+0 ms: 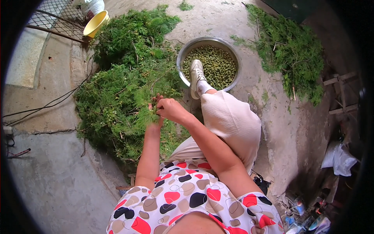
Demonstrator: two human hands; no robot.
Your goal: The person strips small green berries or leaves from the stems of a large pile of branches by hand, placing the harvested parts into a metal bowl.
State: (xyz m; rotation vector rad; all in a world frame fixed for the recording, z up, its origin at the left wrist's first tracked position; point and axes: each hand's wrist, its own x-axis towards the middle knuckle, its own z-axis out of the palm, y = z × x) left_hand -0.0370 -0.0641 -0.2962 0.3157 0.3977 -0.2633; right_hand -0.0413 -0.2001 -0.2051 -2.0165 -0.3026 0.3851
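Note:
My left hand [159,120], partly hidden by foliage, holds a leafy green conifer sprig [149,115] in front of my lap. The fingers of my right hand [173,110] are bent in against the same sprig; whether they pinch a cone or a stem is too small to see. Beneath and beyond both hands spreads a large heap of cut conifer branches [102,114], with small pale-green cones among the leaves. A wide metal basin [235,52] stands past my knee, holding many small green cones [216,64].
My shoe [196,76] appears over the basin's near-left part. Another pile of branches [292,52] lies at the right. A yellow plastic basin [95,24] leans by wire mesh at the upper left. Black cables [55,103] cross the concrete floor. A white plastic bag [340,159] is at right.

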